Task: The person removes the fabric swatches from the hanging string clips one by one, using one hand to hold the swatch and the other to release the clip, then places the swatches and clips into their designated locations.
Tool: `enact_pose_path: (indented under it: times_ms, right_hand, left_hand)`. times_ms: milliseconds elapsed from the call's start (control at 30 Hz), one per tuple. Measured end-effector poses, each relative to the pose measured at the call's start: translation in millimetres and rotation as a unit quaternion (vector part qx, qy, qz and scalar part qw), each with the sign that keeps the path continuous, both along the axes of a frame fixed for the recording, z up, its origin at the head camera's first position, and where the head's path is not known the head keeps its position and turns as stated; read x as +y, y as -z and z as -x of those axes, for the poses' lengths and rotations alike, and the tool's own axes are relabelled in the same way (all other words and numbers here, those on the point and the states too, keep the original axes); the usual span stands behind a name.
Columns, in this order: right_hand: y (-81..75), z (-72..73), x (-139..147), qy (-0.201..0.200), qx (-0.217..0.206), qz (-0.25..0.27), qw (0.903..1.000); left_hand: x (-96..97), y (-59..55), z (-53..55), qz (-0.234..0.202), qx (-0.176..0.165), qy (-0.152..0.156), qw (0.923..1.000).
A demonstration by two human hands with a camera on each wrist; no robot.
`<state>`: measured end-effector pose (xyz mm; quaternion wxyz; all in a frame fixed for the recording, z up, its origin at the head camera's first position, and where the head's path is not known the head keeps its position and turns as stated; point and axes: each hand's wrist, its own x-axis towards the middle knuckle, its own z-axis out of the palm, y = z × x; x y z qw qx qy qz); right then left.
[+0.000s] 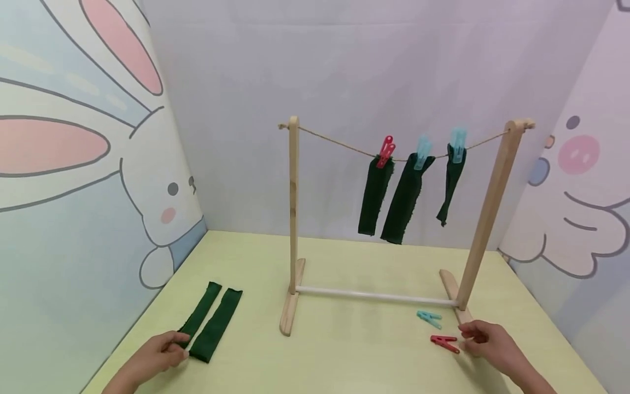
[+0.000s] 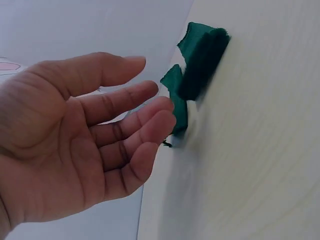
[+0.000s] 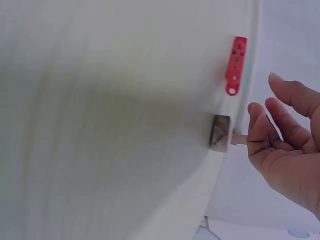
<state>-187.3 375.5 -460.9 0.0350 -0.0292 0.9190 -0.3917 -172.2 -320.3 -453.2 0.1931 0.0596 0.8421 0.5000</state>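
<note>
Looks bright and evenly lit in the head view. Appears dimmer and greyer in both wrist views, with soft shadow across the tabletop [image 3: 125,40] and slight blur on the green strips [image 2: 202,65].

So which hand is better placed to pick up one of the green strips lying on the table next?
The left hand, I'd say: it looks empty, its fingers loosely open right by the green strips. The right hand is far across, beside the loose red clothespin.
</note>
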Motion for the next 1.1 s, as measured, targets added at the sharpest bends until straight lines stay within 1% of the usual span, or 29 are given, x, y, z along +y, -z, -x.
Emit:
enact_pose_path:
  times_ms: [67, 167, 300, 367, 433, 500, 567, 633, 733, 867, 967, 1033, 1100]
  right_hand:
    - [-5.0, -2.9, -1, 0.02, -0.008, 0.013, 0.9997]
    - [-12.4, -5.8, -3, 0.038, -0.003, 0.028, 0.9989]
    - [-21.5, -9.2, -4, 0.054, 0.01, 0.045, 0.9975]
    - [-26.6, -10.6, -5, 0.057, 0.021, 0.046, 0.9971]
    - [-32.4, -10.7, -4, 0.064, 0.038, 0.045, 0.9962]
    - [-39.0, -10.9, -4, 0.068, 0.055, 0.044, 0.9952]
    - [-46.0, -10.7, -4, 0.068, 0.067, 0.045, 0.9944]
    - [-52.4, -10.8, -4, 0.062, 0.077, 0.054, 0.9937]
    - [-61.3, -10.0, -3, 0.046, 0.096, 0.067, 0.9921]
    - [-73.7, -6.2, -1, 0.025, 0.126, 0.073, 0.9891]
    - [-82.2, -2.1, -1, 0.001, 0.145, 0.073, 0.9868]
    - [-87.2, 0.4, -2, -0.023, 0.16, 0.067, 0.9846]
    - [-91.6, 2.5, -4, -0.052, 0.181, 0.056, 0.9806]
  left_hand:
    - [-0.4, -3.6, -2.2, 0.009, 0.001, -0.004, 1.0]
    - [4.4, -7.5, -5.3, 0.015, 0.012, -0.01, 0.9998]
    - [17.8, -12.6, -7.4, 0.001, 0.037, -0.01, 0.9993]
    - [26.4, -15.6, -7.5, -0.001, 0.044, -0.015, 0.9989]
    - [35.5, -18.2, -6.9, 0.002, 0.053, -0.027, 0.9982]
    - [43.8, -20.6, -6.1, 0.011, 0.062, -0.047, 0.997]
    - [50.9, -22.6, -5.1, 0.016, 0.078, -0.067, 0.9946]
    - [56.7, -23.9, -3.5, 0.01, 0.098, -0.083, 0.9917]
    - [64.9, -25.6, -0.9, -0.011, 0.125, -0.094, 0.9876]
    - [74.4, -28.0, 1.4, -0.036, 0.146, -0.097, 0.9838]
    - [81.2, -30.2, 3.8, -0.043, 0.168, -0.097, 0.98]
    - [86.5, -32.2, 5.6, -0.043, 0.195, -0.1, 0.9748]
    - [92.1, -35.0, 7.2, -0.043, 0.234, -0.101, 0.966]
